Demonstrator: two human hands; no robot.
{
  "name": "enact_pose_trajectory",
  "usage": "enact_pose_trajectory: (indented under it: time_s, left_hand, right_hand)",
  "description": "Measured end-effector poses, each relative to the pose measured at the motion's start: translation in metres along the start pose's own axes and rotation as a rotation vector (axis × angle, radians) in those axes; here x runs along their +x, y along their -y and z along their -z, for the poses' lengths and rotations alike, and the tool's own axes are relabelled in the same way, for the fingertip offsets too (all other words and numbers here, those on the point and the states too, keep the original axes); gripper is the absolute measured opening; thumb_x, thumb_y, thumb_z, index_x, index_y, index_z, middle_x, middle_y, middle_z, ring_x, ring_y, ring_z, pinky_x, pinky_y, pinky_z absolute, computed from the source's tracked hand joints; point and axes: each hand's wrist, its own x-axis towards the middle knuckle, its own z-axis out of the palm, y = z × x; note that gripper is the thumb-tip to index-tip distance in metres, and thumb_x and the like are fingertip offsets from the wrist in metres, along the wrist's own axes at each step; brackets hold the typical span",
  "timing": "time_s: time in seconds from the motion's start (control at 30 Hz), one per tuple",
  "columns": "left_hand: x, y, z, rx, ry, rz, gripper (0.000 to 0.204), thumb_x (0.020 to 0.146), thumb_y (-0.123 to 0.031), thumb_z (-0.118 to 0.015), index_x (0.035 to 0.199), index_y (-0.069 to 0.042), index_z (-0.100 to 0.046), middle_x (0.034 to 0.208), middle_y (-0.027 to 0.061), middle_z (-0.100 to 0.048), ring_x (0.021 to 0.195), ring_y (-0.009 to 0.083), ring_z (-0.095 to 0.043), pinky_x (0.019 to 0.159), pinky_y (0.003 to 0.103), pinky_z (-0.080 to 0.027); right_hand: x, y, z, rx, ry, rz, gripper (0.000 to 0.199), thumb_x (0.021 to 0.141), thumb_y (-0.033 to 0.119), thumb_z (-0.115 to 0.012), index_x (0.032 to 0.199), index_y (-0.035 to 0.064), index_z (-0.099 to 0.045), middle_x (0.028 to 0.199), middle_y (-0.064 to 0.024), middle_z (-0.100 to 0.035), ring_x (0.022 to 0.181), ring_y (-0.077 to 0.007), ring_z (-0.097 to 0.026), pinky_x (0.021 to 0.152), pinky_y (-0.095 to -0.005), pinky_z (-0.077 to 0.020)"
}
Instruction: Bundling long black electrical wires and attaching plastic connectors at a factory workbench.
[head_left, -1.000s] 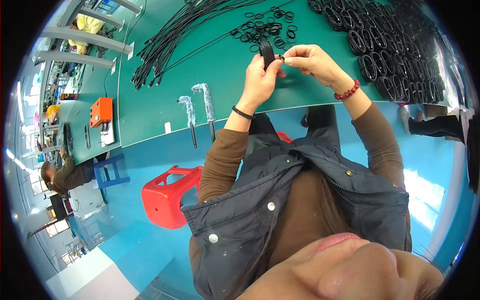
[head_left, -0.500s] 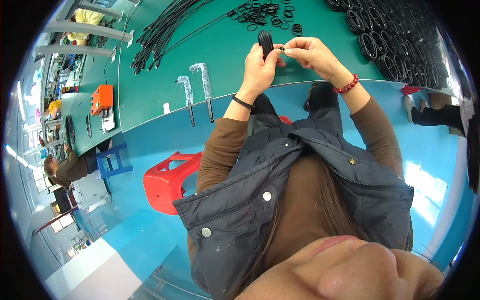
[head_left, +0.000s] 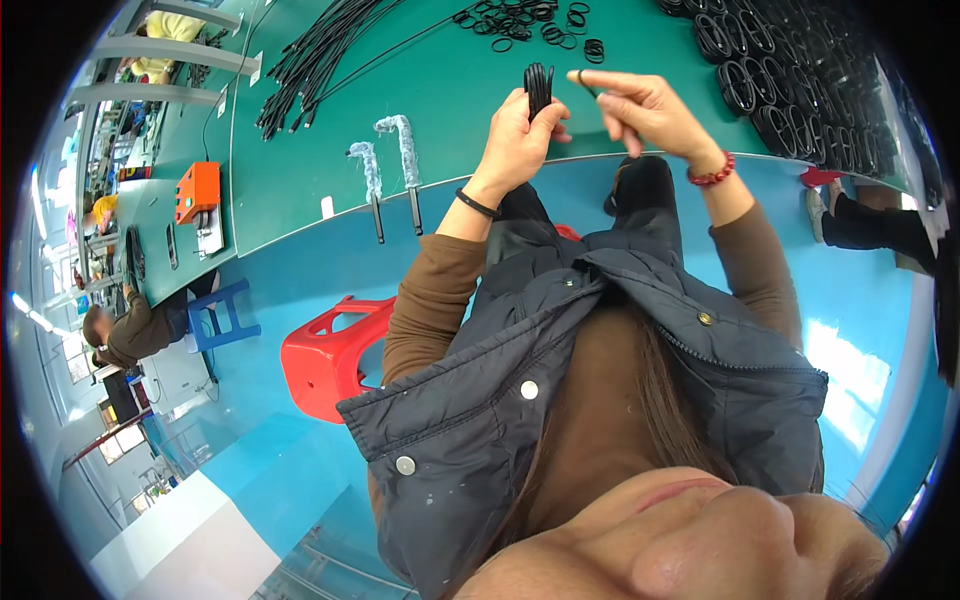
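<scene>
My left hand [head_left: 516, 140] is closed around a folded bundle of black cable [head_left: 538, 88], held upright above the near part of the green table. The loops of the bundle stick up out of my fist. Just to its right, apart from it, my right hand [head_left: 648, 112] points its index finger toward the bundle. A small black rubber band [head_left: 584, 84] is looped over that finger near the tip, close to the thumb. The other fingers are curled and slightly blurred.
Loose black bands [head_left: 520, 22] are scattered at the far middle of the table. Long black cables [head_left: 315, 65] lie left of them. Coiled cable bundles [head_left: 775, 85] fill the right. Two plastic-wrapped tools [head_left: 408, 150] lie near the edge. A red stool [head_left: 325, 365] stands left.
My right hand has drawn back to the right from the bundle, its pinch opened into a pointing index finger carrying the band. My left hand keeps its grip on the cable.
</scene>
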Motion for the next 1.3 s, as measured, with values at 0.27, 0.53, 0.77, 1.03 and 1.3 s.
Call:
enact_pose_trajectory:
  time_s: [0.27,0.53,0.77,1.03,1.3]
  left_hand:
    - [-0.006,-0.010,0.013,0.202,0.200,0.081,0.007,0.090,-0.005,-0.055,0.094,0.001,-0.059,0.079,0.0067,-0.062,0.068,0.0165,-0.064,0.062,0.026,-0.052]
    - [-0.004,-0.010,-0.002,0.270,0.295,-0.112,0.009,0.088,-0.004,-0.058,0.092,0.003,-0.061,0.086,0.0096,-0.059,0.058,0.0197,-0.059,0.060,0.027,-0.052]
    - [-0.020,-0.031,0.005,-0.106,0.248,-0.118,0.011,0.091,-0.003,-0.054,0.097,0.004,-0.060,0.081,0.0102,-0.061,0.064,0.0182,-0.060,0.063,0.027,-0.052]
    - [-0.016,-0.017,0.010,-0.262,0.232,0.113,0.011,0.092,-0.006,-0.055,0.097,0.003,-0.059,0.080,0.0100,-0.061,0.068,0.0195,-0.061,0.067,0.028,-0.054]
    - [-0.015,-0.016,-0.006,-0.436,0.251,0.225,0.015,0.093,-0.008,-0.058,0.100,0.005,-0.060,0.095,0.0128,-0.061,0.075,0.0263,-0.066,0.078,0.037,-0.058]
  right_hand:
    - [0.005,0.062,0.011,-1.102,0.003,0.049,0.038,0.088,0.010,-0.062,0.125,0.0198,-0.062,0.069,-0.0022,-0.063,0.064,-0.0114,-0.062,0.039,-0.0245,-0.0428]
    - [0.027,0.056,-0.031,-1.736,0.212,0.481,0.053,0.073,0.016,-0.074,0.124,0.0133,-0.059,0.080,-0.0052,-0.069,0.054,-0.0184,-0.062,0.042,-0.0282,-0.0429]
    - [0.040,0.042,0.005,-0.662,0.437,-0.209,0.045,0.083,0.024,-0.069,0.122,0.0076,-0.055,0.093,-0.0088,-0.070,0.074,-0.0223,-0.069,0.056,-0.0291,-0.0526]
    - [0.014,-0.007,0.011,0.152,0.019,0.036,0.038,0.090,0.028,-0.064,0.119,0.0052,-0.056,0.103,-0.0133,-0.068,0.082,-0.0214,-0.068,0.061,-0.0258,-0.0541]
    - [0.025,0.006,-0.037,-0.260,-0.028,0.051,0.032,0.096,0.029,-0.056,0.118,0.0056,-0.057,0.108,-0.0148,-0.066,0.092,-0.0161,-0.063,0.076,-0.0253,-0.0526]
